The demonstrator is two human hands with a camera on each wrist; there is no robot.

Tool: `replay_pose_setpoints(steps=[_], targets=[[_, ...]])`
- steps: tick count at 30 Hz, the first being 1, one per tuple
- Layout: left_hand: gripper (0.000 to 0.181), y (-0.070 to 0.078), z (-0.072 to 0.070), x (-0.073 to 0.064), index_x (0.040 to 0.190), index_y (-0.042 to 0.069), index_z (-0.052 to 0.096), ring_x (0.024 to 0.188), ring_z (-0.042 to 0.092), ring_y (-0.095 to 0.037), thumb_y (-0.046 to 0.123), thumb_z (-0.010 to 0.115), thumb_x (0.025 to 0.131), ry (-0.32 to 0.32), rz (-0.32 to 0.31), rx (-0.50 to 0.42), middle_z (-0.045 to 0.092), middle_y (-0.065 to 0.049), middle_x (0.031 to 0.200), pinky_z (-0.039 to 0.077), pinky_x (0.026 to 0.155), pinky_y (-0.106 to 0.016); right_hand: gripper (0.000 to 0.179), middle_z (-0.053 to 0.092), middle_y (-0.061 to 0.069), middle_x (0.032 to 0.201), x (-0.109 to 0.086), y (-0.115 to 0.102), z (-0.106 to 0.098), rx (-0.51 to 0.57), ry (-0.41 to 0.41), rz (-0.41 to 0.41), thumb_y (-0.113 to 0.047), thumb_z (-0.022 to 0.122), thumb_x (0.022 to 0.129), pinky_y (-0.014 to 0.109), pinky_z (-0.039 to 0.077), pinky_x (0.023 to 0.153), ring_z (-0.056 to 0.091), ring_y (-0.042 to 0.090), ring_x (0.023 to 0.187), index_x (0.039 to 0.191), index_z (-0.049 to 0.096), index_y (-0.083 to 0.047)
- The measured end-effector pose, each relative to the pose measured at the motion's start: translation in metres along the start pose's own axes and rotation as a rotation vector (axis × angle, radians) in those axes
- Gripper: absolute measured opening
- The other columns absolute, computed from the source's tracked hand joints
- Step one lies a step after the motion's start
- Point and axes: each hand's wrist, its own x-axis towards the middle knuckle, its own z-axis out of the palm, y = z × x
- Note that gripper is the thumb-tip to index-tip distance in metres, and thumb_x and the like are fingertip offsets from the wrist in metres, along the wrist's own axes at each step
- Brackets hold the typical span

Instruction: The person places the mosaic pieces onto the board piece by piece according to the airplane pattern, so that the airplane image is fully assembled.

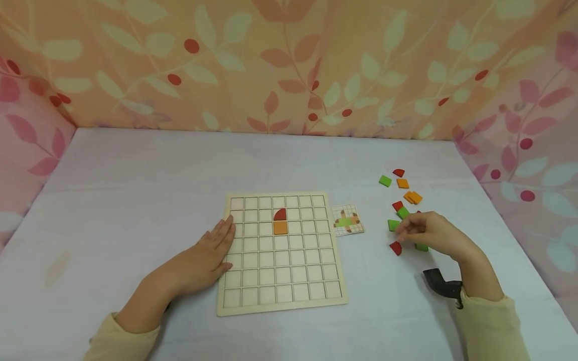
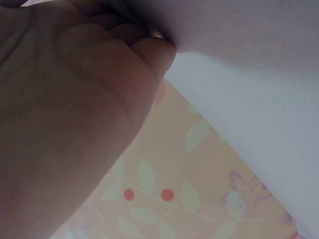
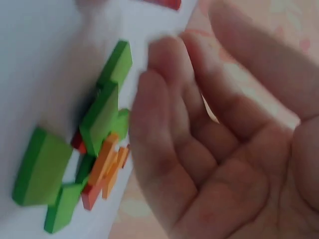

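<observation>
A square wooden grid board [image 1: 282, 310] lies on the white cloth. Within its upper middle cells sit a red quarter-round tile [image 1: 280, 215] and, directly below it, an orange square tile [image 1: 280, 227]. My left hand [image 1: 198, 263] rests against the board's left edge, fingers extended; its palm fills much of the left wrist view. Over the loose tiles at the right, my right hand [image 1: 435, 234] hovers with fingers loosely bent and nothing visible between them. Just below its fingertips lies a red quarter-round tile [image 1: 396, 248], with a green square tile [image 1: 394, 225] beside them.
A small pattern card [image 1: 346, 220] lies at the board's right edge. Further back are orange tiles [image 1: 413, 197], a green tile [image 1: 385, 181] and a red tile [image 1: 399, 172]. A black curved object [image 1: 440, 285] is by the right wrist. Patterned fabric [image 1: 289, 65] hangs behind.
</observation>
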Motion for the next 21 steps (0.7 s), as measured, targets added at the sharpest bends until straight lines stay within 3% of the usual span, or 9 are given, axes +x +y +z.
replay_pose_setpoints(steps=[4, 8, 14, 21], targets=[[0.068, -0.001, 0.000, -0.001, 0.147, -0.010, 0.012, 0.142, 0.002, -0.038, 0.018, 0.050, 0.097, 0.004, 0.007, 0.011, -0.002, -0.023, 0.155, 0.015, 0.110, -0.056, 0.019, 0.068, 0.002, 0.087, -0.002, 0.008, -0.005, 0.057, -0.105, -0.003, -0.015, 0.068, 0.087, 0.023, 0.050, 0.069, 0.060, 0.011, 0.079, 0.098, 0.066, -0.001], [0.068, -0.001, 0.000, 0.000, 0.146, -0.010, 0.012, 0.142, 0.001, -0.038, 0.018, 0.050, 0.098, -0.001, 0.003, 0.011, -0.002, -0.023, 0.155, 0.015, 0.110, -0.056, 0.020, 0.068, 0.005, 0.089, -0.001, 0.013, -0.005, 0.101, -0.135, -0.013, -0.014, 0.067, 0.088, 0.024, 0.051, 0.069, 0.060, 0.010, 0.080, 0.101, 0.066, 0.001], [0.068, -0.001, 0.000, -0.001, 0.146, -0.012, 0.013, 0.141, 0.002, -0.040, 0.017, 0.051, 0.097, -0.004, 0.003, 0.016, -0.001, -0.025, 0.154, 0.015, 0.109, -0.057, 0.020, 0.069, 0.004, 0.087, 0.009, 0.012, 0.006, 0.096, -0.109, -0.024, -0.017, 0.072, 0.084, 0.022, 0.050, 0.070, 0.058, 0.009, 0.079, 0.095, 0.068, -0.002], [0.068, -0.001, 0.000, 0.000, 0.146, -0.012, 0.012, 0.141, 0.003, -0.040, 0.017, 0.050, 0.097, -0.002, 0.010, 0.015, -0.001, -0.025, 0.154, 0.015, 0.109, -0.058, 0.020, 0.061, -0.001, 0.077, 0.018, 0.005, 0.017, -0.041, -0.031, 0.007, -0.017, 0.076, 0.079, 0.023, 0.049, 0.065, 0.056, 0.014, 0.073, 0.092, 0.068, -0.003]])
